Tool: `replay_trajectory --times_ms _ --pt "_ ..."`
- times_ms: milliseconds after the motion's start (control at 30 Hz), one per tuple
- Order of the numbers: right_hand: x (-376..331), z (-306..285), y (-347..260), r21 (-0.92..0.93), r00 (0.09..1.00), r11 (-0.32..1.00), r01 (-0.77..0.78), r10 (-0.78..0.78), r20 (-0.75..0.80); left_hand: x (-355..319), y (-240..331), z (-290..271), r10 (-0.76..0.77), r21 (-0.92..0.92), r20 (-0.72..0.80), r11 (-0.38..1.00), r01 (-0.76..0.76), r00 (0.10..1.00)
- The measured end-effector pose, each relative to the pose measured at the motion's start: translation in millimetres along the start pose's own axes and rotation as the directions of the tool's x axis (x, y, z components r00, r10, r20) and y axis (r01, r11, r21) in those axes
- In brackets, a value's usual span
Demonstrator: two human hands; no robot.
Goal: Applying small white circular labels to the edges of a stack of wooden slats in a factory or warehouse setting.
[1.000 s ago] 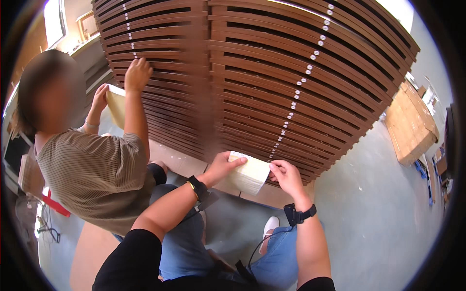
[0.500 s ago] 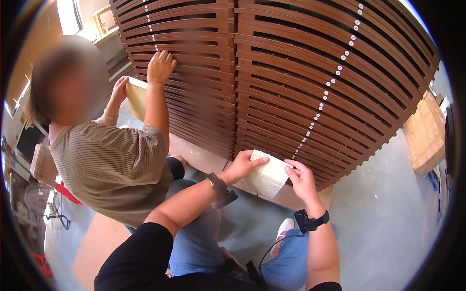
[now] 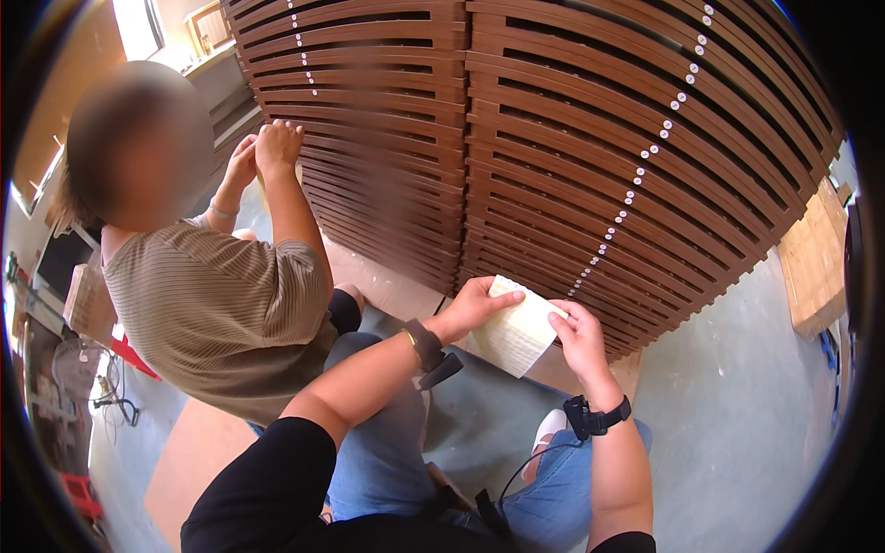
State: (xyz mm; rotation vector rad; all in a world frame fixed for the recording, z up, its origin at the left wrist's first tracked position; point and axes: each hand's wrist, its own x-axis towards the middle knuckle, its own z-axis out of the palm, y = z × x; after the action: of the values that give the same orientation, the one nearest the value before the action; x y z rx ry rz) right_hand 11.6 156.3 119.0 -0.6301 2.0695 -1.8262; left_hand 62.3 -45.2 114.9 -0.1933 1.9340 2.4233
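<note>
In front of the brown slatted panels (image 3: 572,175), left hand (image 3: 473,310) is gripping the pale sheet (image 3: 518,336) by its upper-left side, thumb lying on top. Right hand (image 3: 579,336) is pinching the sheet's right corner, thumb on the face. Sheet is hanging tilted between both hands, near the panels' lower end. Black wristbands (image 3: 604,421) are sitting on both wrists. Row of white dots (image 3: 640,171) is running up the right-hand slats; a second row is running up the left. Co-worker (image 3: 217,313) is sitting at left, hands raised close together; can't tell their grip. Wooden box (image 3: 811,267) is standing far right.
</note>
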Motion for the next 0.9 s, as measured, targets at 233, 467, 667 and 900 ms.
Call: replay_trajectory --times_ms 233,467,667,900 --pt "-2 2 -8 0.045 0.998 0.998 0.037 -0.035 -0.046 3 -4 0 0.086 0.048 -0.046 0.995 -0.084 0.995" --pt "-3 4 -14 -0.059 0.974 0.982 0.178 -0.184 -0.135 0 9 -10 -0.14 -0.094 -0.013 0.986 0.139 0.99" --pt "-3 11 -15 -0.068 0.98 0.98 0.185 -0.189 -0.056 1 8 -12 -0.056 -0.193 0.025 0.979 0.06 0.998" --pt "-6 20 -15 -0.031 0.982 0.981 0.19 -0.19 -0.016 -4 8 -19 -0.066 -0.245 -0.001 0.967 0.064 0.998"
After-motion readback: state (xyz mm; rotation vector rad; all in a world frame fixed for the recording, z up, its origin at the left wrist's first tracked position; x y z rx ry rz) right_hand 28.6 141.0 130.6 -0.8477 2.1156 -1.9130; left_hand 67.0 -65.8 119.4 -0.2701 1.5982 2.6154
